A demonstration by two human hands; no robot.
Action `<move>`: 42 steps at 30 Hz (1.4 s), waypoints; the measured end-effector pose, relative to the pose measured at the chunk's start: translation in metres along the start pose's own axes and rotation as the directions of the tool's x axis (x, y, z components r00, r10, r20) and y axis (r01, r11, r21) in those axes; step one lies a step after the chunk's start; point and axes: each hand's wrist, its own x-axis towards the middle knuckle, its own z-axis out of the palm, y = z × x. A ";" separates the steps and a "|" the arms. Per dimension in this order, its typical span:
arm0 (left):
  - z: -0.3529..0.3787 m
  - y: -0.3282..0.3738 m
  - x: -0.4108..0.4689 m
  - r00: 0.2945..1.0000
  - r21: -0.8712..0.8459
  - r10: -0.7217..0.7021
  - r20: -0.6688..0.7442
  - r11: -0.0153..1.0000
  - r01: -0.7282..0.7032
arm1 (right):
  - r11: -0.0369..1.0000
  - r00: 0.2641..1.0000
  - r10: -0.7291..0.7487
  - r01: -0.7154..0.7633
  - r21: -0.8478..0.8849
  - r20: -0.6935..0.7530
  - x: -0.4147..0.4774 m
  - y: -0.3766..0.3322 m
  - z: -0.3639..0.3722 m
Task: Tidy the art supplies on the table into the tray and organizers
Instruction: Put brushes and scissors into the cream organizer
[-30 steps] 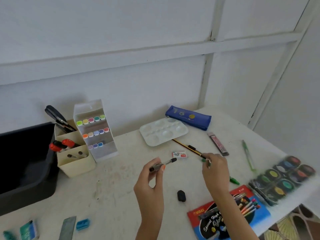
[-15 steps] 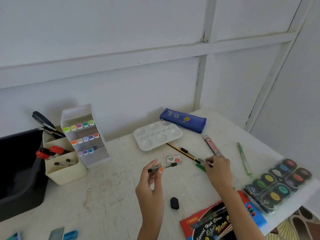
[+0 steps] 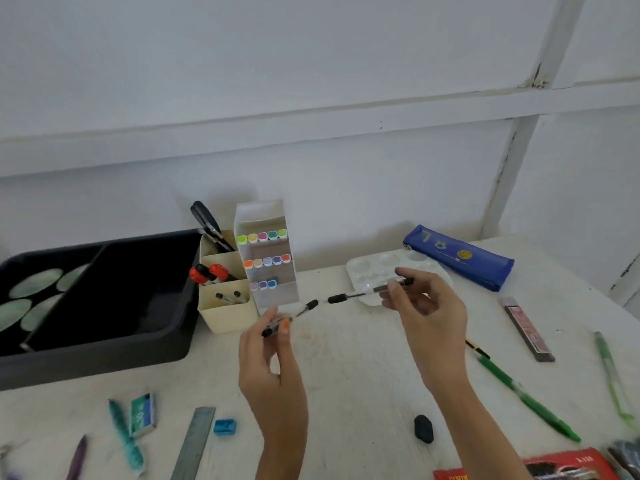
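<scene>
My left hand (image 3: 270,358) pinches a clear black-capped pen (image 3: 298,312) above the table, its tip pointing right and up. My right hand (image 3: 427,306) pinches a second clear pen (image 3: 360,294) with black ends; the two pens point at each other, a small gap between their tips. Behind them stand a cream pen organizer (image 3: 225,306) with markers, pens and scissors, and a white marker rack (image 3: 266,258) with coloured caps. A black tray (image 3: 104,355) sits at the left.
On the table lie a white palette (image 3: 367,268), a blue pencil case (image 3: 457,256), a lead box (image 3: 526,327), green pens (image 3: 526,400), a black eraser (image 3: 423,428), a metal ruler (image 3: 194,441), a blue sharpener (image 3: 224,426), and a red colour-pencil box (image 3: 568,465).
My right hand lifted a pen off the table and brought it left toward the pen in my left hand. The view swung left, bringing the black tray into sight.
</scene>
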 end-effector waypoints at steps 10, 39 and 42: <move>-0.059 -0.014 0.067 0.912 0.238 0.276 -0.305 0.949 -0.207 | 0.966 0.950 -0.251 0.232 0.115 0.188 -0.016 -0.008 0.095; -0.048 -0.062 0.075 0.982 0.382 0.188 0.021 0.906 -0.182 | 0.672 0.702 -0.437 0.671 -0.315 0.563 -0.026 0.057 0.167; -0.027 -0.056 0.050 0.976 0.322 0.219 0.014 0.923 -0.211 | 0.703 0.789 -0.437 0.599 -0.384 0.431 -0.022 0.062 0.138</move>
